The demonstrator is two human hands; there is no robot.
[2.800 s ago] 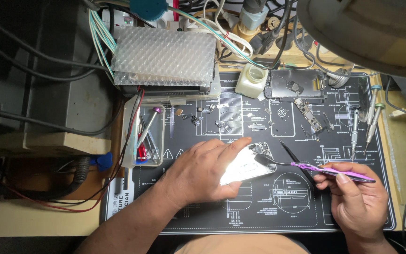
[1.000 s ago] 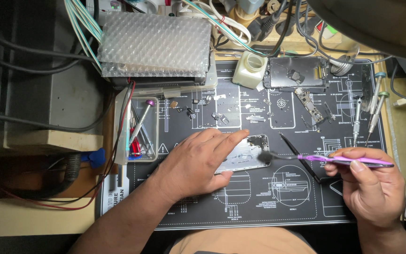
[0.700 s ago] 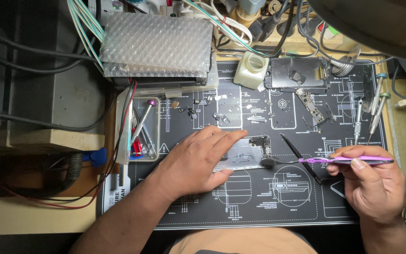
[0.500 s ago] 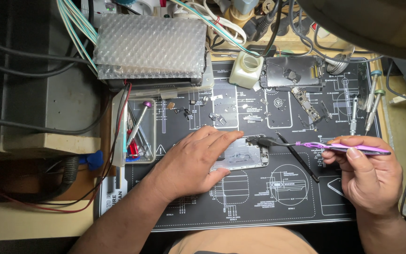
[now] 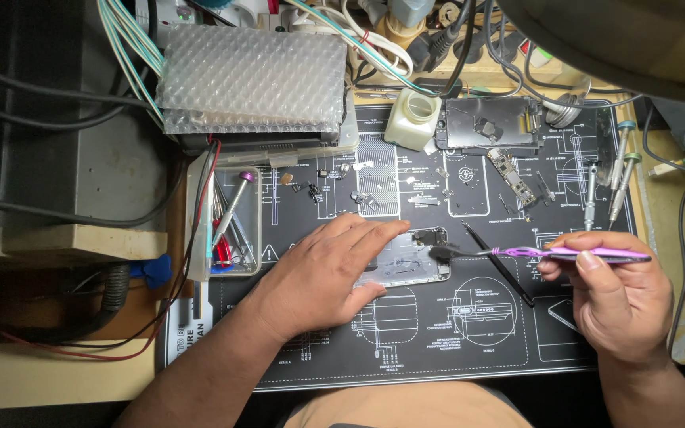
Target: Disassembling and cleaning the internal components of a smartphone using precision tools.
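Brush (image 5: 517, 253) tip at phone frame (image 5: 414, 265) top edge, L hand (image 5: 323, 273) pinning frame, R hand (image 5: 616, 297) gripping.

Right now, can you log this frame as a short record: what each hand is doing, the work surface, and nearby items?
Left hand: left hand lies flat, pressing on the silver phone housing.
Right hand: right hand pinches a thin purple-handled brush, its dark tip at the housing's right edge.
Surface: black printed repair mat.
Nearby: black pointed spudger on the mat; clear plastic tray of tools to the left; small translucent bottle and dark phone frame behind.
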